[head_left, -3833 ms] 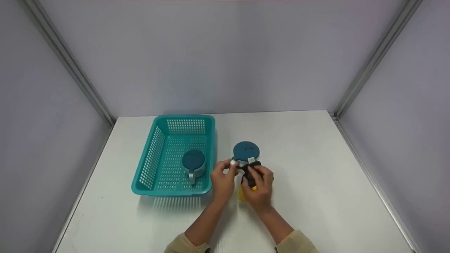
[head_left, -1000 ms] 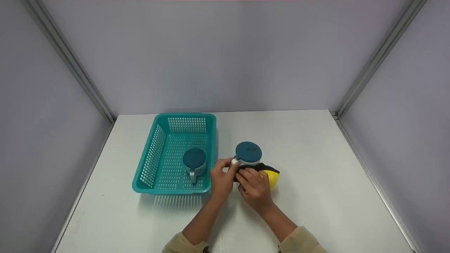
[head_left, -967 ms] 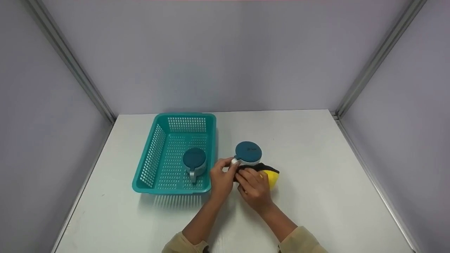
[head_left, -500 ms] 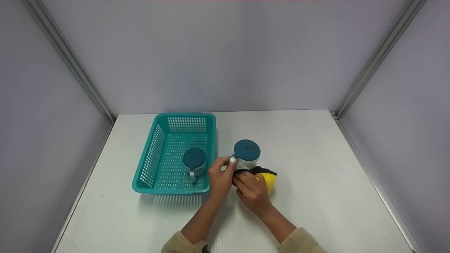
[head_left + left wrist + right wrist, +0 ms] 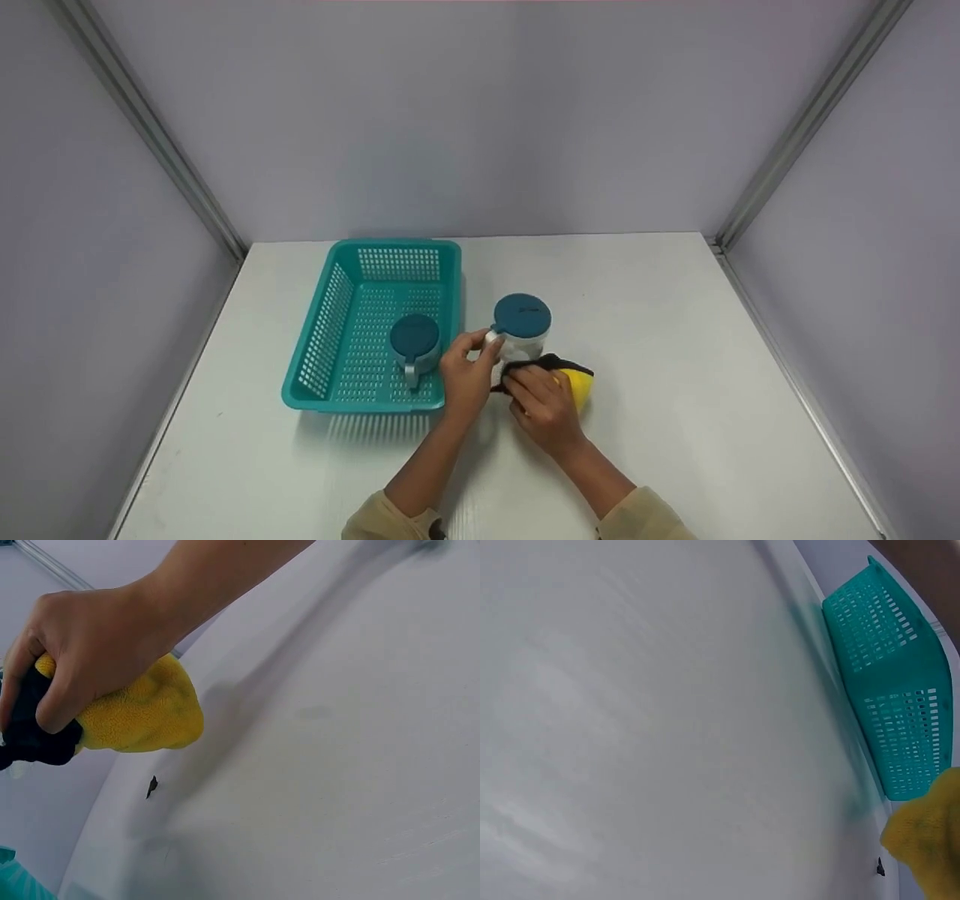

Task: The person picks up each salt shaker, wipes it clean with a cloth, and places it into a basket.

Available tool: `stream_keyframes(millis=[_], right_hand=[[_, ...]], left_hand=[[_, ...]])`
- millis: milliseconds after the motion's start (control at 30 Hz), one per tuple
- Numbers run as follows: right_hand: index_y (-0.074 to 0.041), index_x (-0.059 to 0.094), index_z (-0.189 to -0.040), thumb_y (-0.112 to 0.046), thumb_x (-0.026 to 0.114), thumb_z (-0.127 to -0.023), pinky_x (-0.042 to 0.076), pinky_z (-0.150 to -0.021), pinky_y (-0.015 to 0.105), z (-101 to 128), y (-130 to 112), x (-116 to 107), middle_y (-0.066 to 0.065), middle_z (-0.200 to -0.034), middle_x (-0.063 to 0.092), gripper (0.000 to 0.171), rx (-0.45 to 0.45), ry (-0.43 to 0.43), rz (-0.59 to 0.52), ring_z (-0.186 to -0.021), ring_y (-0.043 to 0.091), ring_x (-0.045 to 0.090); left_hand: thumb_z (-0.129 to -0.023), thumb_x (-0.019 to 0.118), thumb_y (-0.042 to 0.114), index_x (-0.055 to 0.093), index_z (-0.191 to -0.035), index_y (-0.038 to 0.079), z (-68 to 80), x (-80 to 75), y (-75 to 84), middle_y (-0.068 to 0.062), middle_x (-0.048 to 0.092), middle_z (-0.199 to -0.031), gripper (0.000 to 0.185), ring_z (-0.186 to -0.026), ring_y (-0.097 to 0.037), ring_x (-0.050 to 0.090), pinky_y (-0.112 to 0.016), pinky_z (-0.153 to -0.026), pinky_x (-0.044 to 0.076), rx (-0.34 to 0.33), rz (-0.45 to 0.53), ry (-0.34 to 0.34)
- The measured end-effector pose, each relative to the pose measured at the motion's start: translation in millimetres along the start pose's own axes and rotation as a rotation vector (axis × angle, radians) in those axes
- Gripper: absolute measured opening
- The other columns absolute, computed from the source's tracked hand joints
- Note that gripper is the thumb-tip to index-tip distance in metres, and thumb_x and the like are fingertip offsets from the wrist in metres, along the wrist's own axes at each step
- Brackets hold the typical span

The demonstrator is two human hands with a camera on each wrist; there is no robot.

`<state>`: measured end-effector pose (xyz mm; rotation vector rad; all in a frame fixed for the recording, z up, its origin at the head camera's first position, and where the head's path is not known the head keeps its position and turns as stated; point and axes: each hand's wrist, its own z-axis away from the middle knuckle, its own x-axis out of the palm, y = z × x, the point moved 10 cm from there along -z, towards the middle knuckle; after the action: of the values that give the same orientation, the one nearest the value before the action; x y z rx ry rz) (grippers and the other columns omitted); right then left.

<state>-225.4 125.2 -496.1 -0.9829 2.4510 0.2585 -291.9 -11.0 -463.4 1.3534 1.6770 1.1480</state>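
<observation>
Left hand (image 5: 463, 373) pinches the handle of the lidded mug (image 5: 521, 330). Right hand (image 5: 544, 401) grips yellow-black cloth (image 5: 574, 379), apparently pressed against the mug's near side.

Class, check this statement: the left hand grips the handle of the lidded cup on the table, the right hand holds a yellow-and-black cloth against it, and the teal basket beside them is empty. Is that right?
Not quite. The teal basket is not empty: the head view shows a second lidded cup standing in it. The rest holds: the left hand grips the handle of the lidded cup on the table, and the right hand holds the yellow-and-black cloth against it.
</observation>
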Motion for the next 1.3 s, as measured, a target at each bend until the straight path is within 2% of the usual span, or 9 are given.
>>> stream_keyframes(millis=[67,367,633,900,1200,1300], right_hand=[[-0.010,0.077,-0.106,-0.014,0.064,-0.090,0.047,-0.078,0.038,0,3,-2,0.002,-0.107,0.073,0.021,0.011,0.010,-0.009,-0.098,0.023,0.064],[-0.007,0.077,-0.104,-0.010,0.062,-0.089,0.045,-0.077,0.037,-7,9,-17,0.005,-0.106,0.072,0.022,0.022,0.095,-0.033,-0.095,0.025,0.064],[-0.005,0.077,-0.104,-0.010,0.061,-0.088,0.046,-0.077,0.036,-14,13,-28,0.006,-0.105,0.073,0.023,-0.012,0.155,-0.023,-0.094,0.025,0.064],[-0.004,0.076,-0.106,-0.011,0.060,-0.088,0.048,-0.081,0.036,-20,15,-32,0.008,-0.107,0.073,0.025,-0.006,0.157,-0.040,-0.096,0.027,0.064],[-0.005,0.076,-0.107,-0.012,0.061,-0.088,0.049,-0.081,0.037,-17,12,-29,0.006,-0.108,0.072,0.025,-0.014,0.131,-0.038,-0.097,0.026,0.064],[-0.006,0.076,-0.107,-0.012,0.060,-0.088,0.048,-0.078,0.036,-13,10,-26,0.005,-0.108,0.072,0.025,-0.021,0.115,-0.032,-0.096,0.026,0.064]], left_hand=[[-0.089,0.070,0.000,0.069,-0.100,-0.007,0.3,-1.5,8.3,-0.017,0.065,-0.087,0.014,-0.079,-0.027,0.065,-0.037,-0.065,0.061,-0.001,0.016,0.000],[-0.088,0.070,0.001,0.070,-0.099,-0.006,2.3,-1.0,3.6,-0.017,0.065,-0.086,0.013,-0.079,-0.024,0.065,-0.041,-0.066,0.061,-0.049,0.019,-0.001],[-0.089,0.071,0.005,0.071,-0.099,-0.002,3.1,0.5,-8.1,-0.013,0.069,-0.086,0.012,-0.079,-0.015,0.065,-0.028,-0.066,0.060,-0.115,0.022,-0.014],[-0.090,0.069,0.003,0.071,-0.100,-0.003,4.2,2.6,-5.9,-0.013,0.068,-0.088,0.011,-0.079,-0.015,0.065,-0.027,-0.063,0.059,-0.060,-0.008,-0.043],[-0.089,0.070,0.004,0.071,-0.099,-0.003,4.6,-0.8,0.4,-0.013,0.069,-0.086,0.012,-0.079,-0.018,0.064,-0.027,-0.063,0.057,-0.025,-0.032,-0.017],[-0.089,0.070,0.004,0.071,-0.099,-0.003,3.4,-1.1,1.0,-0.014,0.068,-0.085,0.012,-0.078,-0.021,0.065,-0.031,-0.064,0.059,-0.032,-0.009,-0.018]])
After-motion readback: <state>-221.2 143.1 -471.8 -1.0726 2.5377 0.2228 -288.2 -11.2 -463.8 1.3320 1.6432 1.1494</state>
